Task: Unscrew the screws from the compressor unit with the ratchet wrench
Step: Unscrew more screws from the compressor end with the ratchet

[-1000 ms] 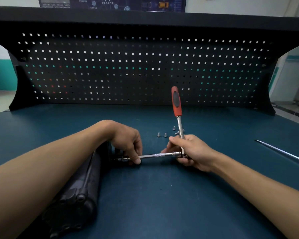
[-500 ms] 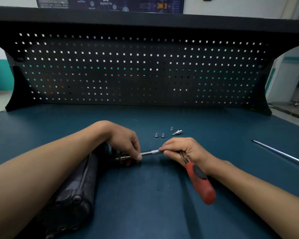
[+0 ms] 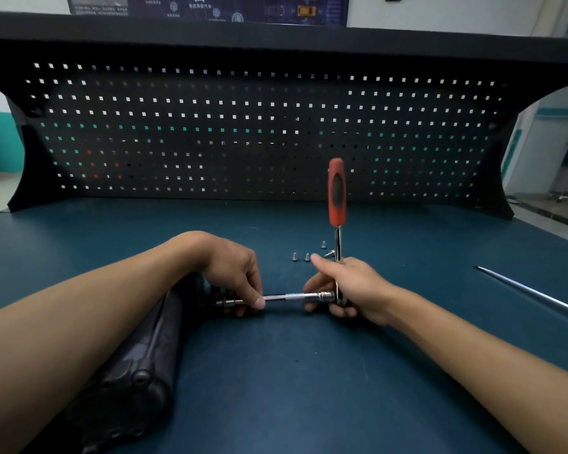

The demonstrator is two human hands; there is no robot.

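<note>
A black compressor unit (image 3: 135, 365) lies on the blue bench under my left forearm, its end facing right. The ratchet wrench (image 3: 337, 191) has a red handle that stands upright now. Its chrome extension bar (image 3: 295, 296) runs level to the left into a socket at the compressor's end. My left hand (image 3: 233, 273) pinches the socket end of the bar. My right hand (image 3: 348, 286) grips the wrench at its head, index finger stretched out. Several loose screws (image 3: 300, 257) lie on the bench just behind my hands.
A black pegboard (image 3: 263, 132) walls off the back of the bench (image 3: 309, 388). A long thin metal rod (image 3: 532, 291) lies at the right edge of the bench top.
The red handle has swung from pointing down toward me back up to upright, as it stood a second ago. My left hand has stayed on the bar.
</note>
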